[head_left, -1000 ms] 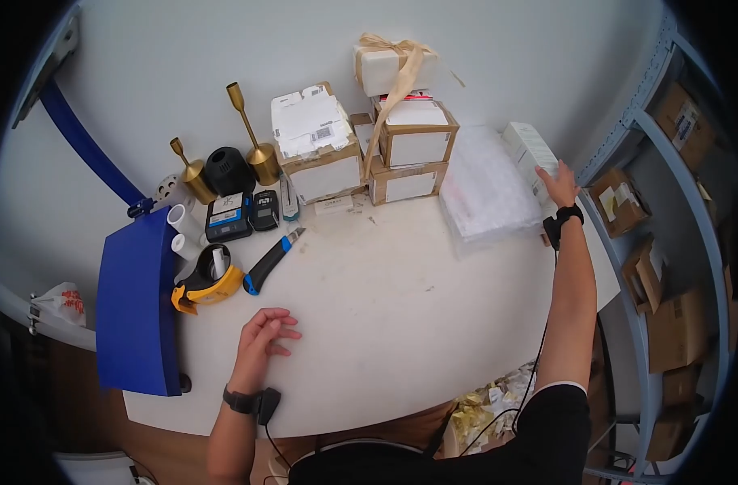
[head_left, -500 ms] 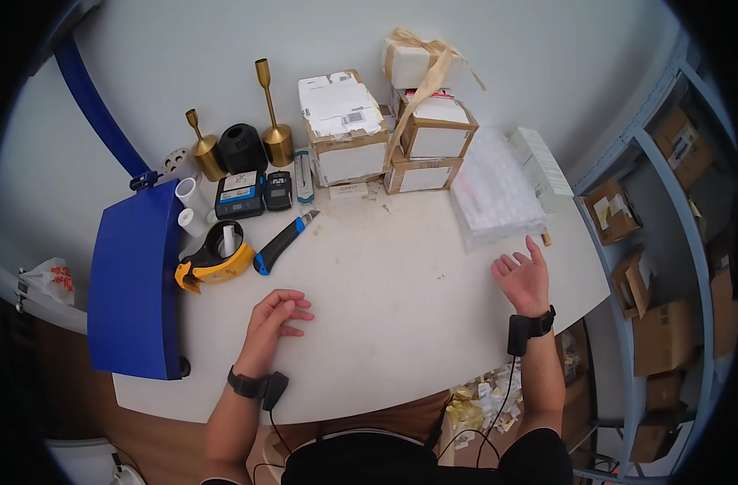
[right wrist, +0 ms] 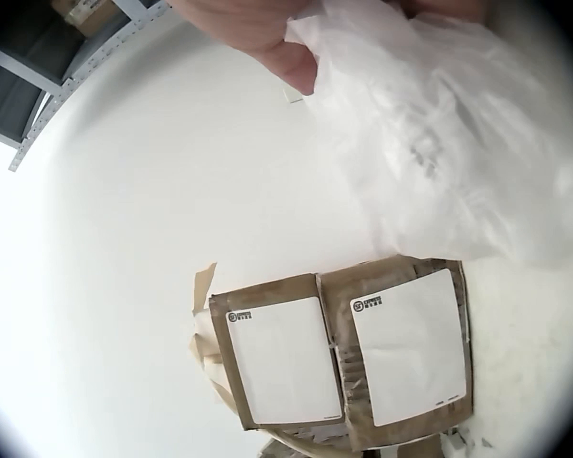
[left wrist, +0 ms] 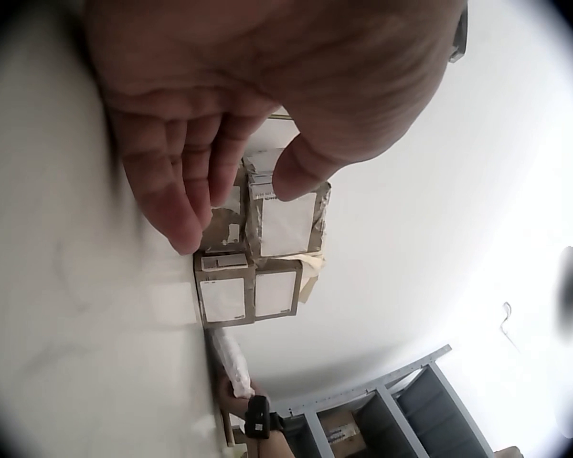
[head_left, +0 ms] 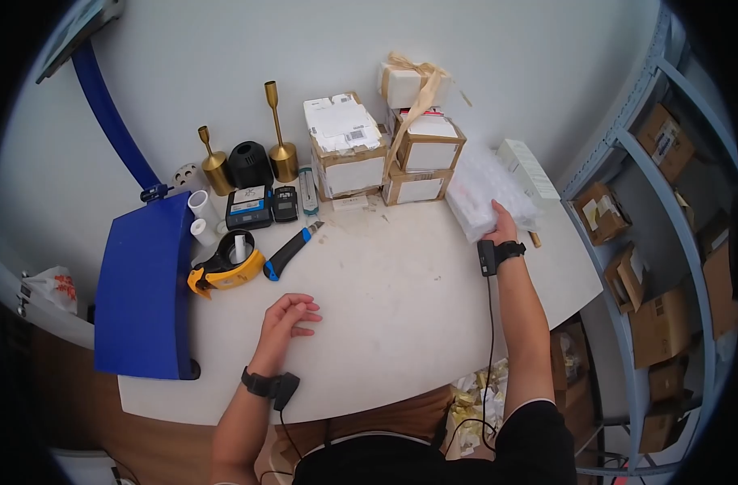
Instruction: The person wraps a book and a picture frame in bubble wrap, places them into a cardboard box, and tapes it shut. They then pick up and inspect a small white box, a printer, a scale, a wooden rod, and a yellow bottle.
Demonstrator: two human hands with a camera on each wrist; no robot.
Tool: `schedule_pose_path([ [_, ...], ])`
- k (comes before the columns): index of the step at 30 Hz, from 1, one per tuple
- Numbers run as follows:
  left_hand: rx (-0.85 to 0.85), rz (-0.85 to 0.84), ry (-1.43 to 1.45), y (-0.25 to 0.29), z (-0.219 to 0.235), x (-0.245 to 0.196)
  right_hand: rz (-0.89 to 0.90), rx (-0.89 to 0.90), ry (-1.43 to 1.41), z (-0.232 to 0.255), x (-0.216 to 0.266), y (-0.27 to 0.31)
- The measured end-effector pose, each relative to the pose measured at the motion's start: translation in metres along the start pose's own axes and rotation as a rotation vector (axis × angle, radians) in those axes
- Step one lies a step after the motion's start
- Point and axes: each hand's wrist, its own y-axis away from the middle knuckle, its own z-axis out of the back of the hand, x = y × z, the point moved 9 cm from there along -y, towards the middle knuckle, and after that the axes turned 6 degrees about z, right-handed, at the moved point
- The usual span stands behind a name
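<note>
My right hand [head_left: 503, 226] holds the near edge of a clear plastic, bubble-wrap-like bundle [head_left: 475, 194] at the table's right. In the right wrist view the thumb lies on one side of the wrap [right wrist: 430, 143], and the other fingers are mostly hidden behind it. My left hand [head_left: 284, 319] hovers over the front left of the table with relaxed, slightly bent fingers and holds nothing. Close beyond it are a blue and black utility knife [head_left: 286, 260] and a yellow and black tape dispenser [head_left: 233, 275].
Behind the table's middle stand a white-topped carton [head_left: 348, 166] and stacked boxes [head_left: 421, 153] tied with ribbon. A long white box [head_left: 526, 168] lies right of the bundle. Brass candlesticks [head_left: 284, 158] stand at the back left, near a blue panel [head_left: 142, 291]. Grey shelving [head_left: 640, 234] rises on the right.
My right hand came back from the long white box, turned palm up near the front right, then moved forward and took hold of the plastic bundle. The left hand stayed nearly still.
</note>
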Motion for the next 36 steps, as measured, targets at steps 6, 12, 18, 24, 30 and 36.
schedule_pose_path([
  [6,0.003,0.006,-0.006,-0.001,0.000,0.000,0.347,-0.076,0.151,-0.001,0.040,0.008],
  [12,-0.011,0.012,0.024,0.001,0.001,0.000,0.300,0.033,0.117,0.019,0.076,0.068],
  [18,-0.022,0.015,0.029,0.005,0.001,-0.003,0.175,0.093,0.073,0.081,0.105,0.171],
  [24,-0.022,0.018,0.076,0.003,0.003,0.002,0.124,-0.022,0.168,0.139,0.118,0.273],
  [30,0.065,0.005,-0.069,0.005,-0.009,-0.006,0.092,0.038,0.325,0.144,0.078,0.303],
  [36,0.182,-0.191,-0.105,0.016,-0.024,-0.025,-0.108,0.304,0.475,0.057,-0.007,0.283],
])
